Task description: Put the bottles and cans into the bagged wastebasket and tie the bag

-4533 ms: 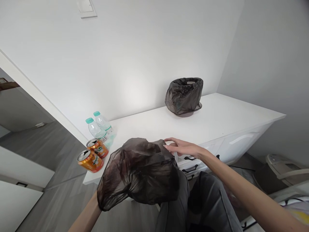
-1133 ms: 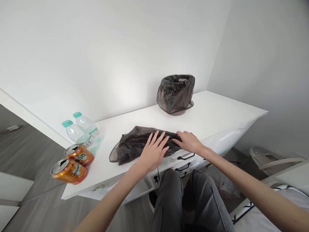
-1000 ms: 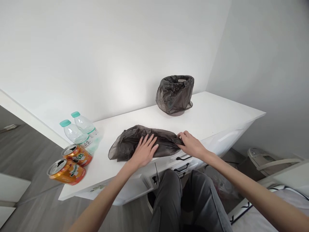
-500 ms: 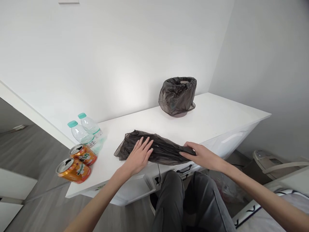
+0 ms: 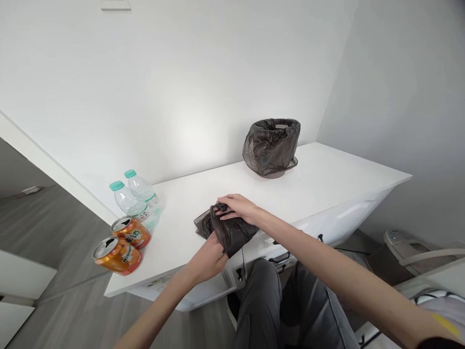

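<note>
A dark grey plastic bag [image 5: 229, 231] lies folded into a short bundle near the front edge of the white desk [image 5: 327, 174]. My right hand [image 5: 238, 207] rests on top of its far end, fingers curled down and pinching the plastic. My left hand [image 5: 208, 254] grips the near underside of the bundle at the desk's edge, its fingers partly hidden beneath the plastic.
A small bin lined with a dark bag [image 5: 272, 147] stands at the back of the desk. Two clear bottles with teal caps [image 5: 131, 198] and two orange cans [image 5: 123, 245] lie at the left end. Drawer handles [image 5: 281, 257] sit below the edge, above my knees.
The bag, spread long and flat half a second ago, is now folded over into a short bundle. My right hand swung left over it; my left hand slid back to the near edge.
</note>
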Tool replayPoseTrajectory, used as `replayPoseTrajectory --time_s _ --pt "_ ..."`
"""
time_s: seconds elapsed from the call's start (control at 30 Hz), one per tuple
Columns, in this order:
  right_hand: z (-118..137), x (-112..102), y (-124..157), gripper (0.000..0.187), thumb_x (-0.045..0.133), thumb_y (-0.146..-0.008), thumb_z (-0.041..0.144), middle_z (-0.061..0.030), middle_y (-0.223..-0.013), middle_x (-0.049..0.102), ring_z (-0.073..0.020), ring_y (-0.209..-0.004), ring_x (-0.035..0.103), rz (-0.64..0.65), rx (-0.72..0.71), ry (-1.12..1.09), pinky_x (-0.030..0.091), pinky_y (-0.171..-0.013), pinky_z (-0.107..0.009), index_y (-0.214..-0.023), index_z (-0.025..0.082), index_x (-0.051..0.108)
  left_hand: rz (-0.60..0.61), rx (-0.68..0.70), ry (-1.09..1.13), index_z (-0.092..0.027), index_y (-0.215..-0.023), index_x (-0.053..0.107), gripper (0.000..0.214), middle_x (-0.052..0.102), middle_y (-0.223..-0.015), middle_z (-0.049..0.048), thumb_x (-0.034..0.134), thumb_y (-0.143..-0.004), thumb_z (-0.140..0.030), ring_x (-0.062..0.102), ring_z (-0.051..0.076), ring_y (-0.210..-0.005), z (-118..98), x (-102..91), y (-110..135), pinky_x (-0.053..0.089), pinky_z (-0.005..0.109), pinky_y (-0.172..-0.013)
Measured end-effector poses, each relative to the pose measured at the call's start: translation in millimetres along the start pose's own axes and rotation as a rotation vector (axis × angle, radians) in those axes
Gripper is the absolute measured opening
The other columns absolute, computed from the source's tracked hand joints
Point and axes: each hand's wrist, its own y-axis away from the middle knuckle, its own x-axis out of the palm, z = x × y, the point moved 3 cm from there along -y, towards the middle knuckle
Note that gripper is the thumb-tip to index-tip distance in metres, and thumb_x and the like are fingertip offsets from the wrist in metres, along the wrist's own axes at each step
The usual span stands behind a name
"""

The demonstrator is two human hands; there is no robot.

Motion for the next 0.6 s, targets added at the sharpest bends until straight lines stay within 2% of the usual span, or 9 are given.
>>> replayPoseTrajectory --time_s 0.1,0.17,0.2,0.27,0.33,0.43,0.53,0.6 --pt "-15.4 6.8 -23.7 0.026 0.067 -0.099 0.04 -0.0117 -0.096 0.076 -0.0173 -0.078 0.076 -0.058 0.136 0.084 0.067 -0.068 -0.029 -0.103 0.015 0.061 -0.172 -0.201 -0.015 -0.024 -0.133 0.061 0.033 0.062 -0.142 0.0133 0.045 -0.103 -0.023 0.056 0.029 -0.136 -2.5 -13.6 33.0 0.052 0.048 -0.111" --pt "-23.9 6.9 -28.7 0.03 0.062 -0.102 0.044 -0.0134 -0.098 0.077 -0.0182 -0.077 0.076 -0.069 0.163 0.121 0.067 -0.066 -0.03 -0.11 0.015 0.058 -0.34 -0.304 -0.088 -0.024 -0.146 0.05 0.045 0.057 -0.147 0.0156 0.052 -0.102 -0.028 0.055 0.03 -0.138 -9.8 -22.6 47.5 0.051 0.049 -0.11" --pt "-26.5 6.5 -29.0 0.032 0.059 -0.104 0.045 -0.0145 -0.1 0.077 -0.0185 -0.078 0.077 -0.067 0.161 0.124 0.067 -0.067 -0.031 -0.115 0.015 0.056 -0.393 -0.312 -0.127 -0.025 -0.152 0.044 0.053 0.054 -0.151 0.0161 0.055 -0.1 -0.029 0.053 0.031 -0.14 -14.6 -25.1 50.1 0.05 0.05 -0.111" --pt "-27.4 5.6 -24.6 0.037 0.054 -0.106 0.047 -0.0168 -0.107 0.077 -0.0188 -0.082 0.077 -0.043 0.138 0.123 0.067 -0.072 -0.032 -0.125 0.015 0.05 -0.391 -0.246 -0.176 -0.028 -0.161 0.033 0.07 0.047 -0.16 0.0148 0.061 -0.097 -0.029 0.047 0.032 -0.147 -22.3 -24.3 45.1 0.046 0.05 -0.116" --pt "-21.9 3.4 -12.2 0.046 0.052 -0.106 0.046 -0.0186 -0.115 0.077 -0.019 -0.085 0.078 -0.034 0.093 0.176 0.066 -0.078 -0.034 -0.139 0.015 0.041 -0.311 -0.171 -0.17 -0.03 -0.163 0.03 0.075 0.047 -0.162 0.011 0.062 -0.095 -0.028 0.043 0.031 -0.151 -23.2 -17.6 31.8 0.043 0.05 -0.119" --pt "-3.0 -3.8 22.1 0.064 0.057 -0.104 0.043 -0.0163 -0.12 0.076 -0.0212 -0.094 0.077 -0.035 -0.097 0.447 0.062 -0.09 -0.039 -0.156 0.017 0.03 -0.25 -0.196 -0.045 -0.031 -0.15 0.053 0.053 0.064 -0.149 0.0055 0.058 -0.097 -0.027 0.053 0.029 -0.144 -10.4 -5.9 13.7 0.045 0.05 -0.116" --pt "13.5 -13.6 61.8 0.079 0.073 -0.091 0.05 -0.0098 -0.129 0.075 -0.0268 -0.119 0.07 0.108 -0.337 0.796 0.053 -0.105 -0.042 -0.159 0.027 0.038 -0.3 -0.338 0.172 -0.03 -0.124 0.073 0.031 0.076 -0.128 0.0029 0.053 -0.101 -0.034 0.068 0.029 -0.124 8.5 -2.0 10.1 0.053 0.045 -0.105" --pt "16.0 -23.8 76.4 0.086 0.08 -0.083 0.053 -0.007 -0.135 0.072 -0.03 -0.129 0.064 0.164 -0.431 0.991 0.05 -0.108 -0.042 -0.158 0.032 0.044 -0.351 -0.484 0.312 -0.027 -0.114 0.076 0.033 0.08 -0.112 0.0031 0.052 -0.101 -0.045 0.074 0.028 -0.106 20.2 -5.9 13.9 0.058 0.041 -0.092"
